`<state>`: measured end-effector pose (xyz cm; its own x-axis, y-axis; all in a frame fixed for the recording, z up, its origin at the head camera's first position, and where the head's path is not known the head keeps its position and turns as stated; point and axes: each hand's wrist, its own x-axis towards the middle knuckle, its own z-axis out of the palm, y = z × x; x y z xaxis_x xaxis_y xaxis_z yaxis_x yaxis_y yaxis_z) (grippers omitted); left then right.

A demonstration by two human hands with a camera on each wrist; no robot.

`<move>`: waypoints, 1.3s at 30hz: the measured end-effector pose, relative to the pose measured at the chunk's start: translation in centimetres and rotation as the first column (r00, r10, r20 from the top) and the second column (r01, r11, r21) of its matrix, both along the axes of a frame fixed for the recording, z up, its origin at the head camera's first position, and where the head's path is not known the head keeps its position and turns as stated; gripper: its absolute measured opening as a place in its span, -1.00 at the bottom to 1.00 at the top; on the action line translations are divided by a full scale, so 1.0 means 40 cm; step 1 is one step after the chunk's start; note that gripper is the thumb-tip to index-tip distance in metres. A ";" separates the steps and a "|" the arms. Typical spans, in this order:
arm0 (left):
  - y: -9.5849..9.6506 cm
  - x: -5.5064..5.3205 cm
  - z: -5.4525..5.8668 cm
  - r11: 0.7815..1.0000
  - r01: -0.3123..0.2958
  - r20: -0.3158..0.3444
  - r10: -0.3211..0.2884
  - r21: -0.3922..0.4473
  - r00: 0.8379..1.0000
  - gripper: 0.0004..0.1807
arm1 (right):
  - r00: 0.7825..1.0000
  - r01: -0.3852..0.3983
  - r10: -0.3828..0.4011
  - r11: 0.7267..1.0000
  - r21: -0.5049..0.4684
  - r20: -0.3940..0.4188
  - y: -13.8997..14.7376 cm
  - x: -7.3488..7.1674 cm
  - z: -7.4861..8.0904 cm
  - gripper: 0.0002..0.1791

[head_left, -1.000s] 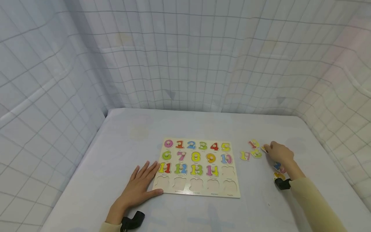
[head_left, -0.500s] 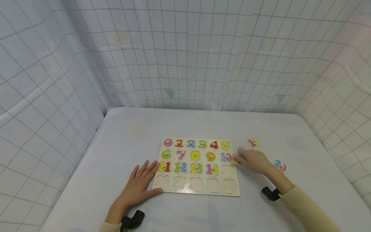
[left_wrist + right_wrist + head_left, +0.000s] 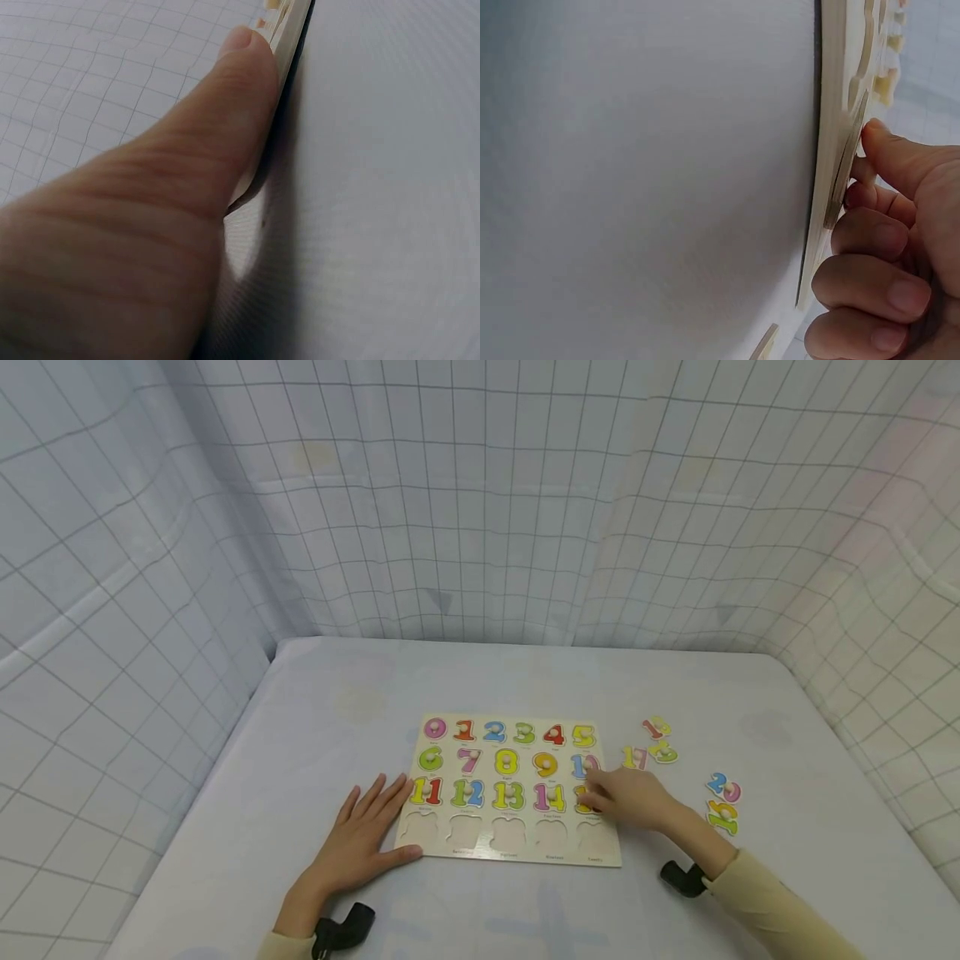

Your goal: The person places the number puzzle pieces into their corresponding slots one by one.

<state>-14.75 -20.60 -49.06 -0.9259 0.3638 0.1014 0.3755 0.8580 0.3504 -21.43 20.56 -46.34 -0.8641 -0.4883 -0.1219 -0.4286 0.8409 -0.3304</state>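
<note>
Right hand (image 3: 630,800) pinches yellow-and-red wooden number piece (image 3: 584,799) at slot beside 14, at 4 o'clock on pale wooden number puzzle board (image 3: 480,852). Left hand (image 3: 360,843), fingers flat and spread, thumb pressing board's 8 o'clock edge. Risk: piece tilted, jams against cutout; board could slide if brace loosens.

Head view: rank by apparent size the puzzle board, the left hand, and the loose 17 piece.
1. Puzzle board, clearly the largest.
2. Left hand, flat on the table against the board's left edge; it lies slightly nearer the camera, though the gap is plain anyway.
3. Loose 17 piece, smallest.
</note>
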 end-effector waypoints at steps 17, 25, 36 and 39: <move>0.002 0.001 -0.001 1.000 0.001 -0.014 0.000 0.016 1.000 0.02 | 1.000 0.001 -0.001 1.000 -0.015 -0.016 -0.004 0.012 -0.005 -0.65; 0.001 0.001 -0.004 1.000 -0.002 -0.011 0.002 0.010 1.000 0.02 | 1.000 0.028 -0.029 1.000 -0.013 -0.010 -0.004 0.032 -0.002 -0.68; -0.003 -0.005 -0.019 1.000 -0.011 0.008 0.011 -0.012 1.000 0.05 | 0.984 0.174 -0.169 0.982 -0.074 0.060 0.060 0.053 0.015 -0.70; -0.004 -0.007 -0.019 1.000 -0.011 0.007 0.011 -0.016 1.000 0.05 | 0.976 0.218 -0.215 0.971 -0.097 0.043 0.102 0.051 0.038 -0.69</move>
<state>-15.03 -20.76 -49.80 -0.9305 0.3554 0.0886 0.3637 0.8676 0.3392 -19.38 24.62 -44.81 -0.9471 -0.3012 -0.1108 -0.2278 0.8742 -0.4289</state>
